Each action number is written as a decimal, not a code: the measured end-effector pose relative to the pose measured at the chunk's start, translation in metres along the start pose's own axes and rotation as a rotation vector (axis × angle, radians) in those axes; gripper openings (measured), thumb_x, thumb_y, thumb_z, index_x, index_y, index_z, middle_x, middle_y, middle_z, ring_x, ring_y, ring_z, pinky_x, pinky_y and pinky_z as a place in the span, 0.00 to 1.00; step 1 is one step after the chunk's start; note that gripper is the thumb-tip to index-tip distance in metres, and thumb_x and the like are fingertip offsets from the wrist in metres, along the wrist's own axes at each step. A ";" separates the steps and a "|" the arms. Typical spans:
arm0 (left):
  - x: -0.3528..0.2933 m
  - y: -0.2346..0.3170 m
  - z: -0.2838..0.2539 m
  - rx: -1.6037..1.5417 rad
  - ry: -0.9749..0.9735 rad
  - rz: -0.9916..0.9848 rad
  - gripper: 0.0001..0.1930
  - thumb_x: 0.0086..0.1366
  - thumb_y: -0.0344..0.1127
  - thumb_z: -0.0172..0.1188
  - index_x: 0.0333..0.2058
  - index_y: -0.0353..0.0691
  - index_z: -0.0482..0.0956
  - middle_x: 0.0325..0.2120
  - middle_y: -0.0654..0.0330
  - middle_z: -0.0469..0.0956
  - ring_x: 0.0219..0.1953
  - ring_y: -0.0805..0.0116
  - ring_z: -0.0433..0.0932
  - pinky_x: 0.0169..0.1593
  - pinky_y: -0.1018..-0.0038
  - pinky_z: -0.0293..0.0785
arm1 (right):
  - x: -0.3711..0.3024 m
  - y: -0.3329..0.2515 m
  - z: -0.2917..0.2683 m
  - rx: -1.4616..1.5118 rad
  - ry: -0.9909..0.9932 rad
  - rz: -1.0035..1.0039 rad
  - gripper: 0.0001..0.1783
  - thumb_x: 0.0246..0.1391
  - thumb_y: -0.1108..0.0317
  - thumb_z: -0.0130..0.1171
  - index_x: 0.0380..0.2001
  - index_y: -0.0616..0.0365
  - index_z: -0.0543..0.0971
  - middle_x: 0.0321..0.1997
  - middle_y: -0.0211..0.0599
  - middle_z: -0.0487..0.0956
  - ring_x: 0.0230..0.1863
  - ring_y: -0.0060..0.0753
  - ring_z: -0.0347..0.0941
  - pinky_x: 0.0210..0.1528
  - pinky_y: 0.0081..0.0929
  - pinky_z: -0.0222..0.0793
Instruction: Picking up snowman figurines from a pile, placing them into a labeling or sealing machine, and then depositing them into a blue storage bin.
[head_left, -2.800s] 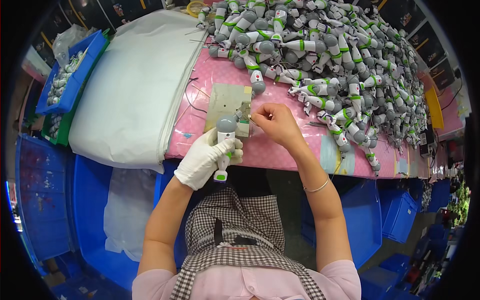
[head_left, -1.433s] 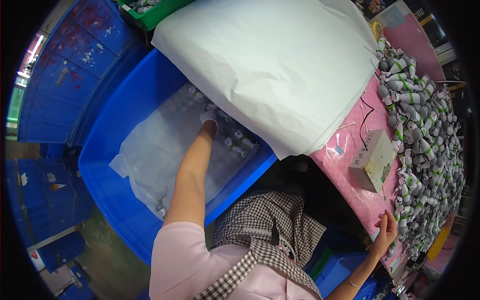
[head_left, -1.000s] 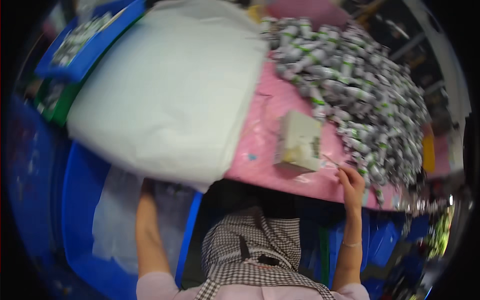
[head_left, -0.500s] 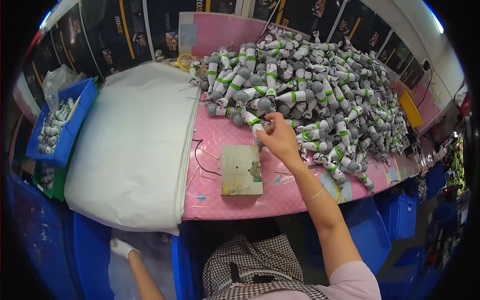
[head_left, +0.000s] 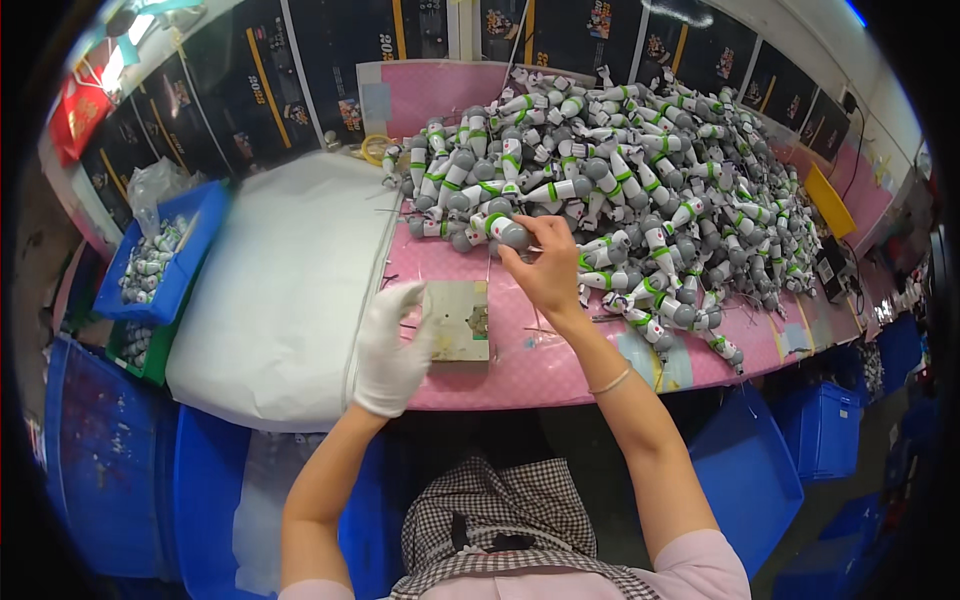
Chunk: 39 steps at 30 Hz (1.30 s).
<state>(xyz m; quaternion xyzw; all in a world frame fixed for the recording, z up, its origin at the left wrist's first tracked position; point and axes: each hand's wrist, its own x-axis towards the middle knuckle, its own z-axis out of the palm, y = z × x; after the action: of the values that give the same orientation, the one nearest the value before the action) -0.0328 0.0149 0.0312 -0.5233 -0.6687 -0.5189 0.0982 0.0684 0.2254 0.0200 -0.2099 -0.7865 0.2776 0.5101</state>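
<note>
A green-banded white toy part point(head_left: 495, 225) slants, grey-ended.

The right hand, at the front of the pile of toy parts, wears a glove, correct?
Not quite: the head view shows the right hand, at the front of the pile of toy parts, bare; the white glove is on the left hand.

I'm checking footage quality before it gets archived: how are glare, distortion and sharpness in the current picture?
Head view: a bright light glares at upper left; head view: fisheye bends the front edge of the pink table, and the corners go black; head view: both hands, left and right, look fairly sharp; head view: the far right is dim.
</note>
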 end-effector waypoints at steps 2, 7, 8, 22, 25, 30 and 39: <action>0.030 0.023 0.011 0.179 0.042 0.189 0.26 0.49 0.24 0.62 0.49 0.37 0.69 0.46 0.51 0.71 0.49 0.57 0.71 0.51 0.69 0.68 | 0.000 -0.033 -0.018 0.140 -0.030 -0.002 0.19 0.41 0.72 0.66 0.40 0.62 0.77 0.39 0.33 0.71 0.32 0.23 0.74 0.33 0.17 0.72; 0.059 0.045 0.040 0.363 0.017 0.417 0.26 0.46 0.27 0.63 0.48 0.38 0.71 0.41 0.51 0.74 0.45 0.54 0.73 0.44 0.67 0.71 | -0.025 -0.068 -0.047 0.456 -0.129 0.240 0.19 0.44 0.72 0.65 0.42 0.64 0.76 0.37 0.31 0.77 0.33 0.17 0.73 0.36 0.15 0.69; 0.053 0.043 0.041 0.301 -0.084 0.369 0.24 0.47 0.28 0.62 0.47 0.38 0.71 0.37 0.53 0.75 0.41 0.54 0.75 0.41 0.67 0.72 | -0.031 -0.070 -0.050 0.677 -0.180 0.390 0.19 0.45 0.72 0.65 0.43 0.63 0.77 0.37 0.32 0.78 0.34 0.19 0.73 0.39 0.17 0.70; -0.062 0.052 0.004 -0.941 -0.454 -1.114 0.17 0.63 0.35 0.54 0.48 0.39 0.62 0.32 0.61 0.70 0.29 0.71 0.75 0.33 0.71 0.76 | -0.088 0.043 -0.051 -0.323 -0.321 0.132 0.13 0.44 0.61 0.66 0.29 0.59 0.79 0.31 0.35 0.76 0.31 0.34 0.72 0.33 0.29 0.67; -0.076 0.060 0.035 -0.855 -0.364 -1.130 0.14 0.62 0.37 0.55 0.43 0.38 0.64 0.31 0.59 0.72 0.27 0.71 0.75 0.30 0.72 0.76 | -0.098 0.052 -0.042 -0.502 -0.193 -0.113 0.12 0.42 0.64 0.65 0.21 0.59 0.74 0.25 0.39 0.74 0.28 0.46 0.69 0.33 0.36 0.65; -0.105 0.049 0.062 -0.610 -0.325 -1.177 0.15 0.60 0.37 0.58 0.41 0.37 0.64 0.24 0.62 0.72 0.14 0.77 0.68 0.15 0.80 0.65 | -0.104 0.018 -0.087 0.046 0.142 0.391 0.04 0.47 0.75 0.60 0.29 0.61 0.77 0.26 0.38 0.74 0.27 0.36 0.71 0.30 0.29 0.66; -0.129 0.045 0.085 -0.422 -0.243 -1.022 0.17 0.59 0.35 0.59 0.41 0.36 0.63 0.21 0.63 0.69 0.14 0.78 0.65 0.15 0.80 0.61 | -0.180 -0.047 -0.053 0.055 -0.180 0.191 0.08 0.44 0.81 0.60 0.31 0.62 0.78 0.29 0.40 0.75 0.24 0.35 0.74 0.25 0.25 0.70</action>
<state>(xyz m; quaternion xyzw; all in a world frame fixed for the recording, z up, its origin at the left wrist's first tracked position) 0.0944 0.0020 -0.0668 -0.1975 -0.7252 -0.5591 -0.3500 0.1854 0.0907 -0.0559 -0.2439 -0.7976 0.3641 0.4144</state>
